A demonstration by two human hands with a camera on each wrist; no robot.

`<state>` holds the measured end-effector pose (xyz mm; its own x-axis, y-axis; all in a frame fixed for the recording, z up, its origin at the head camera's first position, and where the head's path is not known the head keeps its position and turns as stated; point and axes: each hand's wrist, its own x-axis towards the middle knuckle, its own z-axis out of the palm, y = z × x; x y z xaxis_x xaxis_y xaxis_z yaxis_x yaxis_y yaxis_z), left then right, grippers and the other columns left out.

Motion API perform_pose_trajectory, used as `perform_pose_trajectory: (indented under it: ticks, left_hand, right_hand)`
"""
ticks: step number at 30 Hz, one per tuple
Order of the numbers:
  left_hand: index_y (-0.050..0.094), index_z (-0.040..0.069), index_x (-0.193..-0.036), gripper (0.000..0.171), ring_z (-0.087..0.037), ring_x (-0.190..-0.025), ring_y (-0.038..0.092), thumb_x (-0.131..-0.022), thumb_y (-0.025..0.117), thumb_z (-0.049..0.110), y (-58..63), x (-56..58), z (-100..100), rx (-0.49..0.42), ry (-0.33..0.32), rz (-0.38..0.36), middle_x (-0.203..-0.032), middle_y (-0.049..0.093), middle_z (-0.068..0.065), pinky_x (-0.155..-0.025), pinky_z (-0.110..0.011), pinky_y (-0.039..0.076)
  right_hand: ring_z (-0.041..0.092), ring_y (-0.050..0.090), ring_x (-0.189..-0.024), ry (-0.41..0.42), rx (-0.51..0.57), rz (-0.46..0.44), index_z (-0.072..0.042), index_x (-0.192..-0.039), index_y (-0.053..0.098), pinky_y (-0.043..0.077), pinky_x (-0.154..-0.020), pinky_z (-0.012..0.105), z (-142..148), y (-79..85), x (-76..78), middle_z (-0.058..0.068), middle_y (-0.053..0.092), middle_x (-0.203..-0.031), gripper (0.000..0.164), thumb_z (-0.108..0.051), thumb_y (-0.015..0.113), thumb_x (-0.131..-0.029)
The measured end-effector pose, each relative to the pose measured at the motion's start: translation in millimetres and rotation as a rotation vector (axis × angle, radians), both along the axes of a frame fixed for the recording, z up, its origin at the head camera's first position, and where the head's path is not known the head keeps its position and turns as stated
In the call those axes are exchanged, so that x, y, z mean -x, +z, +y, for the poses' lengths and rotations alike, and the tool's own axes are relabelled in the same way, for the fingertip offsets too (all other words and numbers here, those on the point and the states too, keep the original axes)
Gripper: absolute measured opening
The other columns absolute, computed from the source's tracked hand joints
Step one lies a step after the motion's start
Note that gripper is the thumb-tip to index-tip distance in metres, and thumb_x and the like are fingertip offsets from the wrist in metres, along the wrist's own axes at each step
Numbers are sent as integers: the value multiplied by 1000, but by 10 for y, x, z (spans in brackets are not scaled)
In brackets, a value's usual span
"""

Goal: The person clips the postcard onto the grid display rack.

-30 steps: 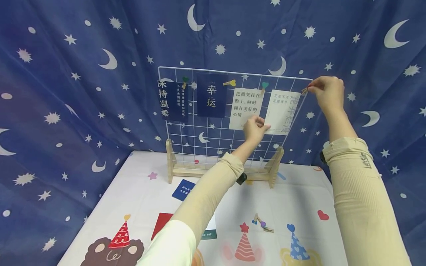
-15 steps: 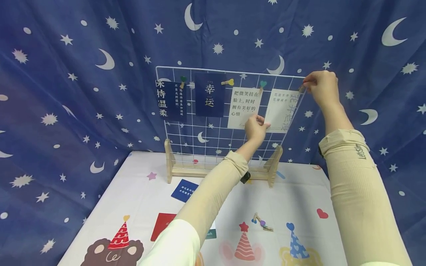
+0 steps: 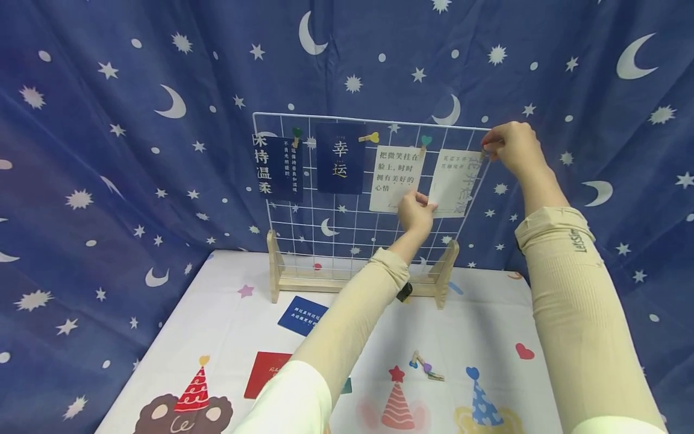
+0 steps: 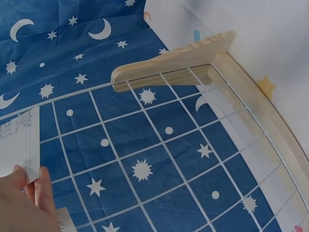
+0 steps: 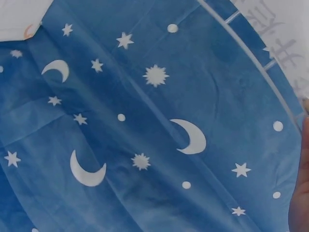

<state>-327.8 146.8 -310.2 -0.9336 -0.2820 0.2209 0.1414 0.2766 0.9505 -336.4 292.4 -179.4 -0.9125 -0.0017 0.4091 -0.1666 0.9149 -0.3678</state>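
My left hand (image 3: 416, 216) pinches the lower left corner of a white card (image 3: 450, 190) with Chinese writing, held against a white wire grid rack (image 3: 336, 118). In the left wrist view, thumb and fingers of the left hand (image 4: 29, 200) grip the card's edge (image 4: 21, 145). At the card's upper right corner, my right hand (image 3: 512, 144) pinches a small wooden clothespin (image 3: 484, 155), mostly hidden by the fingers. Only a sliver of the right hand (image 5: 300, 188) enters the right wrist view, beside the card (image 5: 289, 43).
Clothespins with heart ends hold another white card (image 3: 393, 199) and dark blue cards (image 3: 340, 181) on the grid. Its wooden base (image 3: 314, 283) stands on a white patterned cloth. A blue card (image 3: 300, 314), a red card (image 3: 265, 371) and loose clothespins (image 3: 427, 367) lie in front.
My right hand has moved left, bringing the clothespin from the grid's outer edge onto the card's upper right corner. The left hand keeps its pinch on the card.
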Motion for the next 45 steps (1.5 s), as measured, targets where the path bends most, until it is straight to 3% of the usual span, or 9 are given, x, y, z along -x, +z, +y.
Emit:
perform_pose_trajectory:
  ticks: [6, 13, 19, 23, 26, 28, 31, 40, 45]
  left_hand:
    - [65, 4, -83, 17, -20, -69, 62, -74, 77, 13, -23, -30, 6, 27, -5, -14, -81, 69, -10, -59, -21, 45]
    - [68, 1, -89, 10, -24, -77, 67, -83, 69, 10, -157, -41, -43, -26, -47, -58, -87, 71, -12, -67, -23, 51]
    - [69, -1, -89, 10, -28, -70, 70, -83, 69, 7, -273, -80, -99, -83, -78, -101, -83, 72, -15, -61, -26, 57]
    - [69, 0, -89, 9, -29, -63, 70, -83, 69, 7, -344, -104, -134, -90, -93, -126, -77, 72, -16, -67, -30, 58]
    - [69, 1, -87, 9, -28, -62, 70, -82, 71, 8, -395, -107, -150, -94, -94, -136, -75, 72, -16, -62, -25, 57]
    - [68, -1, -86, 10, -28, -63, 70, -80, 72, 6, -426, -102, -156, -126, -99, -144, -77, 72, -17, -49, -22, 55]
    - [68, -2, -85, 11, -29, -66, 71, -78, 74, 5, -463, -99, -168, -174, -105, -161, -78, 72, -18, -43, -15, 49]
    - [67, -2, -85, 13, -29, -65, 71, -77, 75, 6, -603, -108, -231, -181, -123, -188, -77, 71, -18, -46, -18, 52]
    - [67, -1, -87, 13, -27, -65, 70, -78, 74, 6, -692, -108, -267, -199, -189, -193, -79, 72, -18, -47, -18, 53]
  right_hand:
    - [44, 63, -94, 24, -9, -5, 10, -115, 59, 50, -84, 53, 21, -25, -1, 33, 61, -111, 25, -2, 50, -95]
    - [43, 62, -94, 17, -11, 16, 10, -118, 58, 49, -83, 52, 1, -70, -18, 32, 60, -112, 28, -4, 47, -97]
    - [45, 60, -102, 4, 51, 137, 9, -117, 59, 49, -91, 51, -44, -182, -50, 30, 61, -115, 27, -3, 49, -96]
    - [45, 60, -102, -6, 66, 226, 7, -118, 60, 50, -90, 50, -63, -242, -69, 29, 62, -115, 26, -1, 50, -95]
    - [44, 61, -101, -15, 51, 265, 5, -119, 60, 50, -88, 49, -62, -275, -82, 27, 62, -116, 27, 0, 50, -95]
    - [44, 60, -102, -17, 42, 276, 4, -120, 59, 50, -89, 49, -59, -287, -90, 27, 61, -117, 28, 1, 49, -95]
    - [44, 58, -104, -13, 30, 274, 3, -122, 58, 49, -91, 50, -47, -300, -112, 27, 60, -118, 29, 3, 48, -95]
    - [42, 55, -113, 14, 35, 313, 1, -124, 57, 45, -99, 47, -8, -373, -182, 25, 58, -124, 31, 5, 46, -94]
    - [39, 55, -116, 39, 39, 393, 1, -120, 60, 44, -101, 45, 6, -417, -198, 21, 58, -127, 31, 6, 48, -92]
